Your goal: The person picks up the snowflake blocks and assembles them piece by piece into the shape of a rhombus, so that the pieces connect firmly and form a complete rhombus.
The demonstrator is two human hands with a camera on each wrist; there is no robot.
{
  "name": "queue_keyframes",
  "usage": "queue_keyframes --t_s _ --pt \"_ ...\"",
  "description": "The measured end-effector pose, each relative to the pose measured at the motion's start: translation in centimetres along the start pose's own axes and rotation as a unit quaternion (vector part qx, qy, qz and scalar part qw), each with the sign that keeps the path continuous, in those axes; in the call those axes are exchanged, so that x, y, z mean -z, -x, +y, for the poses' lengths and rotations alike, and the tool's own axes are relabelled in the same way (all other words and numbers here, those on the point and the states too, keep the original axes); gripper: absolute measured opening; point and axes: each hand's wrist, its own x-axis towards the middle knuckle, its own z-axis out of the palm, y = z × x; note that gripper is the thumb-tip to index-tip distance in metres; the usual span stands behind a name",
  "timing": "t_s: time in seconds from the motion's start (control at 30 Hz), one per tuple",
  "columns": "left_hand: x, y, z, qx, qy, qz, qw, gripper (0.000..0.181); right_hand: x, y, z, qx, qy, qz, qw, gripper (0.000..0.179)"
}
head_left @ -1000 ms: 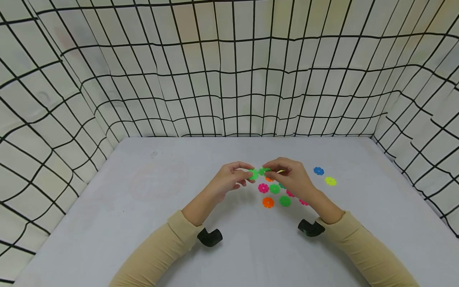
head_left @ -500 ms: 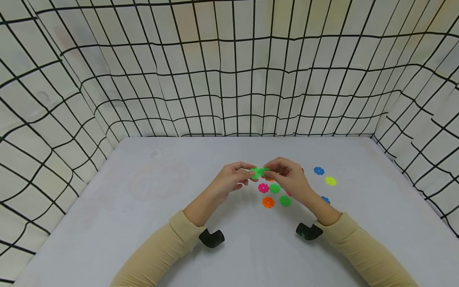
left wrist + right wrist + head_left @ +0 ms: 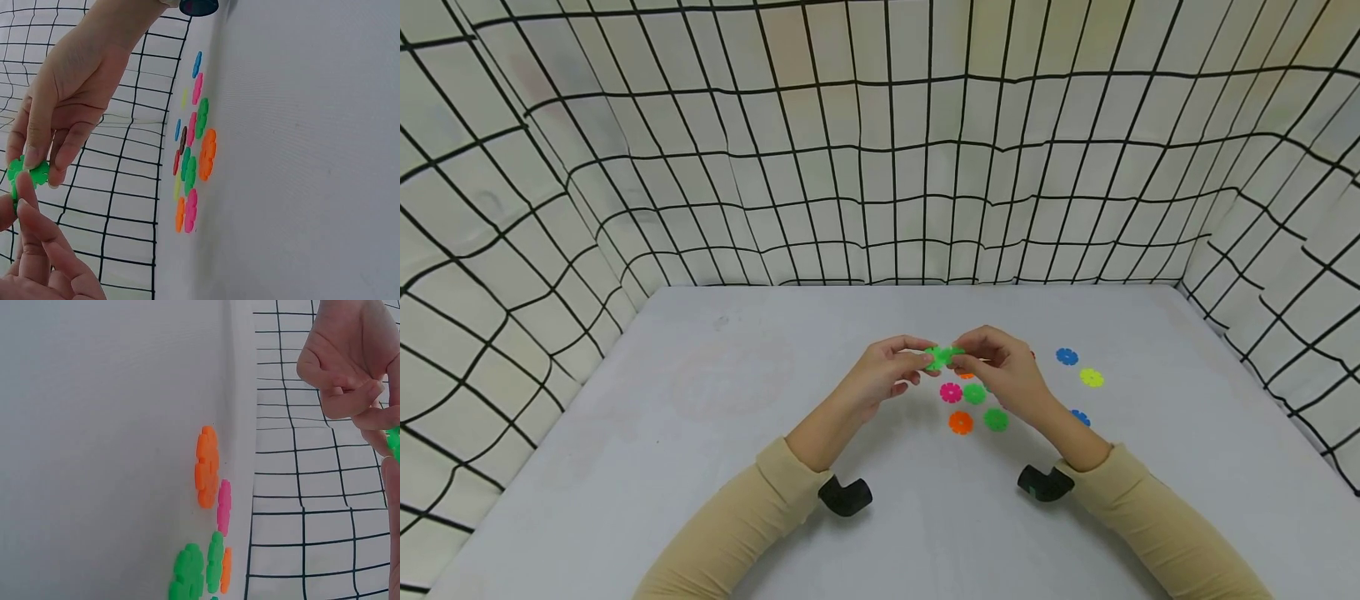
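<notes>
Two bright green notched plastic discs are joined edge to edge between my hands, above the table. My left hand [image 3: 883, 371] pinches the left green disc [image 3: 936, 360] between thumb and fingers. The right green disc [image 3: 957, 352] is pinched by my right hand [image 3: 1006, 367] and partly hidden by its fingertips. In the left wrist view, the green discs [image 3: 39, 173] sit at an angle to each other, with fingers of both hands on them. Only a bit of green disc [image 3: 394, 442] shows at the right edge of the right wrist view.
Loose discs lie under and beside my right hand: a pink disc [image 3: 951, 392], an orange disc [image 3: 961, 422], a green disc [image 3: 996, 419] and others. Farther right are a blue disc [image 3: 1067, 357] and a yellow disc [image 3: 1092, 377]. A black grid net [image 3: 887, 175] encloses the white table [image 3: 737, 375].
My hands have come together, and the two green discs, apart one second ago, now meet at their edges. In the last half second the hands have barely moved.
</notes>
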Motion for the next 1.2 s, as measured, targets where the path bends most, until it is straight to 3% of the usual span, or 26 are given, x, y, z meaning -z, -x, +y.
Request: queue_keyframes --t_s 0.23,0.43,0.63,0.87,0.97,1.2 --pt "0.05 -0.02 -0.09 0.016 0.004 0.008 0.9998 0.027 0.14 0.02 -0.03 -0.026 0.01 0.001 0.9996 0.015" --pt "0.23 -0.18 -0.33 0.015 -0.001 -0.005 0.9999 0.028 0.18 -0.02 -0.04 -0.04 0.008 -0.004 0.9992 0.016" --pt "0.31 -0.35 -0.42 0.01 -0.01 -0.015 0.9998 0.029 0.2 -0.09 0.09 -0.043 0.004 -0.007 0.999 0.017" --pt "0.43 -0.16 -0.19 0.013 -0.007 -0.006 0.9999 0.026 0.39 -0.13 0.47 -0.027 0.007 -0.003 0.9996 0.014" --pt "0.54 -0.14 -0.16 0.011 -0.009 0.0 0.9999 0.025 0.67 -0.16 0.41 -0.021 -0.005 0.004 0.9998 0.013" --pt "0.49 -0.18 -0.3 0.011 -0.011 -0.009 0.9998 0.027 0.8 -0.31 0.07 -0.049 -0.052 0.008 0.9974 0.015"
